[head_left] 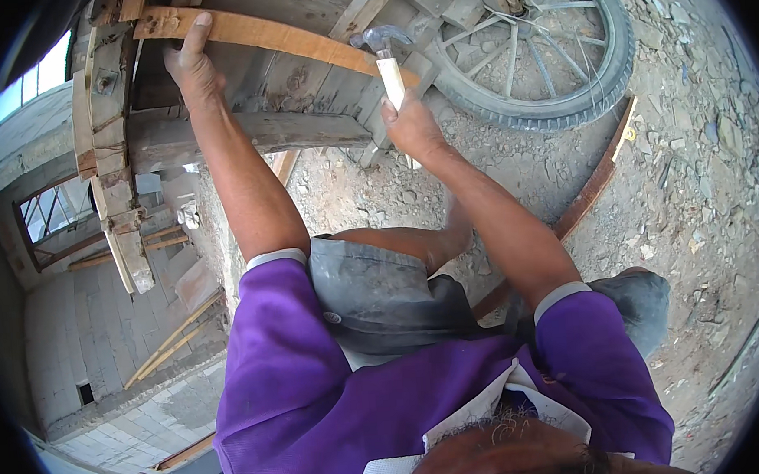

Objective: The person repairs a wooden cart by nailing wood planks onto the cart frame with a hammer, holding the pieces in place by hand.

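A long, light-brown wooden board (pixel 285 37) lies across the top of the view against a weathered wooden frame (pixel 251 132). Near the board's left end, my left hand (pixel 195 70) grips it, thumb over the face and the other fingers mostly hidden. My right hand (pixel 414 126) is closed round the pale handle of a claw hammer (pixel 391 75). Its metal head points up, close to the board's right end. Whether the hammer touches the board I cannot tell.
A spoked wheel with a rubber tyre (pixel 555 118) stands at the upper right beside the frame. Behind my right forearm, a narrow reddish-brown plank (pixel 587 191) lies on rubble-strewn ground (pixel 701 243). Thin wooden strips (pixel 173 343) lie at the left, below a layered wooden beam (pixel 112 123).
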The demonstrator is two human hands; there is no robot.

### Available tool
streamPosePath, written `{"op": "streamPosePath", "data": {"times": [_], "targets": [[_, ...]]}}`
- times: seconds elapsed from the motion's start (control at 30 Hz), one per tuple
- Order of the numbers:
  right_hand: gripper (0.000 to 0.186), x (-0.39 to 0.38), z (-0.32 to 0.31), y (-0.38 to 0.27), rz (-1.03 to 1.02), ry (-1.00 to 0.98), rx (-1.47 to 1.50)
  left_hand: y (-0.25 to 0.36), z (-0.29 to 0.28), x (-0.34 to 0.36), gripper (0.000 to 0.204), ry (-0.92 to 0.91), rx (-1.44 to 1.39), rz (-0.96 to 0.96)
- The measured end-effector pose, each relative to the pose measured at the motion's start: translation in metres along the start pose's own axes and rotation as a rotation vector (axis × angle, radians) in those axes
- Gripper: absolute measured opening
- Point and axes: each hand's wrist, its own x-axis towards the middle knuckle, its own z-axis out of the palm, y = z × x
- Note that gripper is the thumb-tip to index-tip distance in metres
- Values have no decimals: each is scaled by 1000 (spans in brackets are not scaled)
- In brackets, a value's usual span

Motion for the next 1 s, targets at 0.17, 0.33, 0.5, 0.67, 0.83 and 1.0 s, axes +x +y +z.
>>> {"op": "streamPosePath", "data": {"times": [0.17, 0.33, 0.5, 0.67, 0.83, 1.0], "targets": [[57, 40, -114, -54, 258, -239, 267, 6, -30, -5, 69, 36, 83, -43], [53, 108, -245, -15, 261, -147, 87, 2, -36, 5, 74, 62, 102, -65], [49, 102, -317, 44, 233, -180, -181, 9, -27, 3, 77, 40, 64, -75], [43, 73, -361, 66, 545, -60, -35, 11, -33, 5, 78, 50, 51, -99], [45, 13, -440, 118, 493, -76, -422, 8, -31, -5, 73, 27, -5, -81], [43, -140, -497, 185, 664, 39, -564, 17, -11, -6, 70, 106, -7, -45]]}}
